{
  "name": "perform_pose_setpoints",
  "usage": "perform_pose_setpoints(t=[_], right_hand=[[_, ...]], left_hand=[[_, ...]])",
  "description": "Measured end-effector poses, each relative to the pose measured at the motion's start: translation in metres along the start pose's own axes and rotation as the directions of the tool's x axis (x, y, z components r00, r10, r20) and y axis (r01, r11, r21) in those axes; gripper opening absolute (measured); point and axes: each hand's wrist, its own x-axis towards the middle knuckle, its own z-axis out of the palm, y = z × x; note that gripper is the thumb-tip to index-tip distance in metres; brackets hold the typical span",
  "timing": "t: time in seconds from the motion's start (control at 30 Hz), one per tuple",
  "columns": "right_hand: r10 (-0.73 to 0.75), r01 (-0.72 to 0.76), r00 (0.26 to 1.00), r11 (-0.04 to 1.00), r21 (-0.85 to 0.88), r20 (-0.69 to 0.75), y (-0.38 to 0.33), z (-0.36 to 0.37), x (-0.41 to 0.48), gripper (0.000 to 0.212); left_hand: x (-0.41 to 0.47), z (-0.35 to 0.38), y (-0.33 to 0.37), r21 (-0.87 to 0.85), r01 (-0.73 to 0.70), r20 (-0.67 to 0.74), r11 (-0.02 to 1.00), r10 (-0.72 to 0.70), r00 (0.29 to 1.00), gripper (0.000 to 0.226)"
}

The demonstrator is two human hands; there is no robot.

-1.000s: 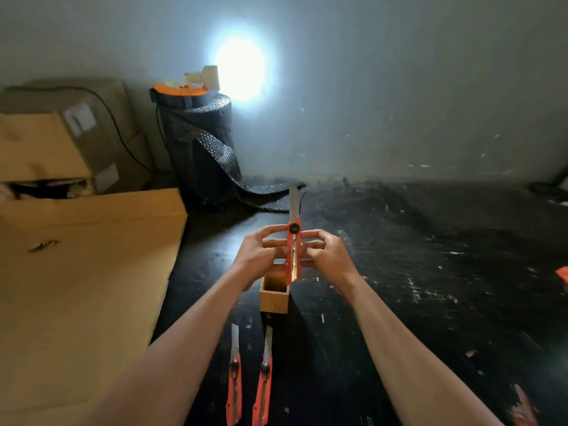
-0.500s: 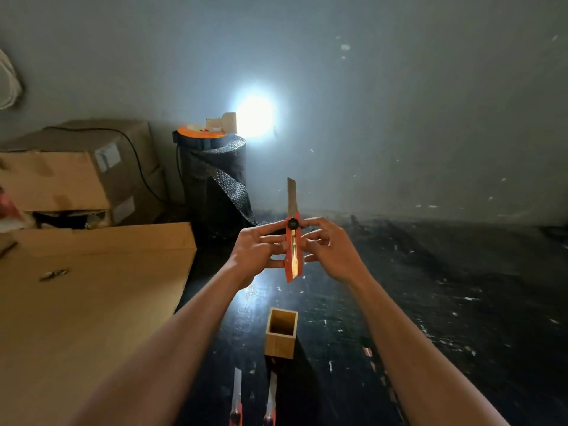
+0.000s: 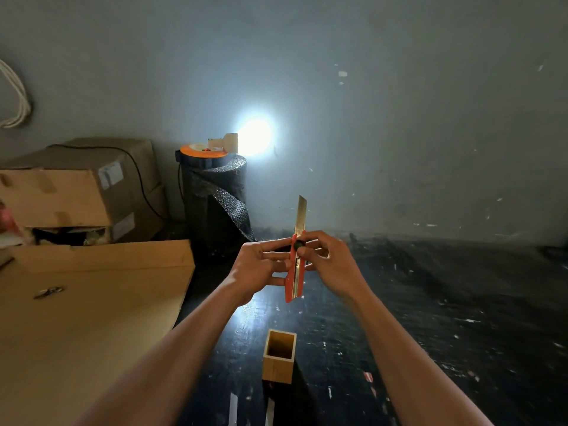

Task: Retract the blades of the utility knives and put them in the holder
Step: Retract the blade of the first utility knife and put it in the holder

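Observation:
I hold an orange utility knife (image 3: 295, 273) upright in mid-air, its long blade (image 3: 300, 214) sticking out of the top. My left hand (image 3: 257, 265) grips the handle from the left. My right hand (image 3: 330, 262) grips it from the right, fingertips at the black slider knob. Below the knife an open, square wooden holder (image 3: 279, 356) stands on the dark tabletop. Just the blade tips of two more knives (image 3: 232, 408) (image 3: 270, 411) show at the bottom edge.
A large cardboard sheet (image 3: 76, 327) covers the left of the table, with stacked cardboard boxes (image 3: 80, 192) behind it. A black roll of bubble wrap (image 3: 219, 204) topped by an orange reel stands at the back, under a bright light spot on the wall.
The view has tilted up, so the holder and the two lying knives sit lower in frame. Both hands keep the knife, lifted above the holder; the blade stays extended.

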Motion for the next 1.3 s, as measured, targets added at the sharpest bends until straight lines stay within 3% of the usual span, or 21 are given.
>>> perform_pose_setpoints(t=[0.3,0.8,0.93,1.13,1.3], right_hand=[[0.024,-0.034,0.994,0.996,0.085,0.109,0.003,0.005,-0.014,0.016],[0.035,-0.037,0.996,0.999,0.024,0.085,0.013,0.021,-0.031,0.023],[0.070,-0.071,0.997,0.997,0.028,0.038,0.013,0.023,-0.030,0.017],[0.032,-0.029,0.998,0.998,-0.053,0.052,0.010,0.022,-0.034,0.033],[0.080,-0.079,0.997,0.996,-0.039,0.023,0.010,0.022,-0.031,0.021]], left_hand=[[0.010,-0.005,0.007,-0.094,0.035,-0.012,0.995,-0.037,0.999,0.046],[0.017,-0.005,0.005,-0.019,0.012,-0.076,1.000,-0.013,0.997,0.045],[0.020,-0.004,0.004,0.001,0.007,-0.068,1.000,-0.006,0.998,0.046],[0.021,-0.005,0.003,-0.008,0.015,-0.066,1.000,-0.015,0.998,0.046],[0.022,-0.004,0.003,-0.011,0.013,-0.044,1.000,-0.013,0.999,0.047]])
